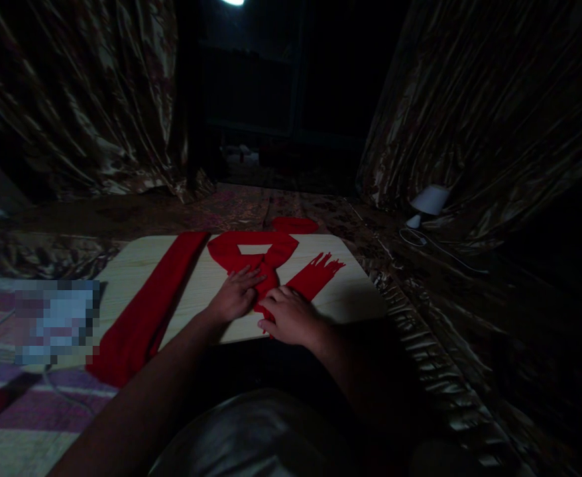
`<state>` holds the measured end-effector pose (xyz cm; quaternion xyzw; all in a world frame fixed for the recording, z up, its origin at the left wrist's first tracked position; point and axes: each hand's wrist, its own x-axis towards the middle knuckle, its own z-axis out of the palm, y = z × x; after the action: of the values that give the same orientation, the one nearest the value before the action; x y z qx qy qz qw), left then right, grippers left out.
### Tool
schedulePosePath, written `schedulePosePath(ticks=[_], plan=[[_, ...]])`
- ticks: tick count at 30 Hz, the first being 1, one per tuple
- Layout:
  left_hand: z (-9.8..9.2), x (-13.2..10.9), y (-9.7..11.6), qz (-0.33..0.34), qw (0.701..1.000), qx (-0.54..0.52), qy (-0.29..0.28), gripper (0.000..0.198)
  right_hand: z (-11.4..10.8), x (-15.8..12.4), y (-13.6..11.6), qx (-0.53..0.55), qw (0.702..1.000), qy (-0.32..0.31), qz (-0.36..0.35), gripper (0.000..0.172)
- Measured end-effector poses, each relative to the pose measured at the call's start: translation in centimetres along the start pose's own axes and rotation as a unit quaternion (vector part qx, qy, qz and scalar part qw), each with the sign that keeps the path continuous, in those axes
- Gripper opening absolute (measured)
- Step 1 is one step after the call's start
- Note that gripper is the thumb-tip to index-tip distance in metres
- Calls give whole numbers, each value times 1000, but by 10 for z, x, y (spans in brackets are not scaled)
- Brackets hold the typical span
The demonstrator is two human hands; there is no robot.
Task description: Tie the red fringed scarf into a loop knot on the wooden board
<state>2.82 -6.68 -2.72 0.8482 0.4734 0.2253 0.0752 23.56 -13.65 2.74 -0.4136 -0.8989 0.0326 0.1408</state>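
Observation:
A red scarf [221, 253] lies looped and crossed over itself on a small light wooden table [191, 298]. One end of it, with a fringe, points to the right. My left hand [238, 291] rests palm down on the scarf just below the loop, fingers stretched out. Beside it, my right hand [291, 315] lies over the lower part of the scarf, fingers extended and thumb apart. The cloth under both palms is hidden. To the left, a long folded red cloth [159, 298] runs across the table and hangs over its near edge.
Another red piece of cloth [295, 225] lies beyond the table's far edge. A small lamp [430, 199] with a white cord is at the right. Patterned curtains [97, 99] frame a dark window. A blurred-out object [59, 321] sits on a striped cover [32, 424] at left.

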Motion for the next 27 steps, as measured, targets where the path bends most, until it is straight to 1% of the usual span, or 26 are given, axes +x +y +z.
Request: schedulePosePath(ticks=[4,8,11,14,17,18,19,20,21,23,24,26,27], plan=[[3,1,-2,-6,1000,9,0,54,-3,-3,-3,-34,999,-27,13,33],[3,1,-3,-6,1000,10,1,55,-9,-8,-5,-46,997,-57,1,28],[4,1,-3,-4,1000,6,9,55,-14,-17,-6,-41,995,-88,-14,21],[5,1,-3,-5,1000,5,13,55,-25,-33,-3,-22,990,-134,-30,19],[5,1,-3,-6,1000,2,12,54,-40,-48,6,45,975,-213,-33,14],[4,1,-3,-6,1000,1,10,54,-45,-50,9,68,971,-228,-23,11],[4,1,-3,-6,1000,1,9,54,-49,-51,12,81,971,-224,-7,8],[4,1,-3,-6,1000,1,7,54,-51,-50,15,83,977,-198,16,5],[4,1,-3,-7,1000,0,6,54,-52,-46,17,74,984,-155,40,3],[4,1,-4,-7,1000,-1,4,54,-48,-35,20,51,995,-55,69,12],[4,1,-4,-7,1000,-2,4,54,-44,-28,21,45,997,-17,68,16],[4,0,-4,-6,1000,-4,5,53,-33,-13,21,44,997,25,62,20],[4,0,-4,-6,1000,-6,6,53,-27,-6,21,44,996,36,76,21]])
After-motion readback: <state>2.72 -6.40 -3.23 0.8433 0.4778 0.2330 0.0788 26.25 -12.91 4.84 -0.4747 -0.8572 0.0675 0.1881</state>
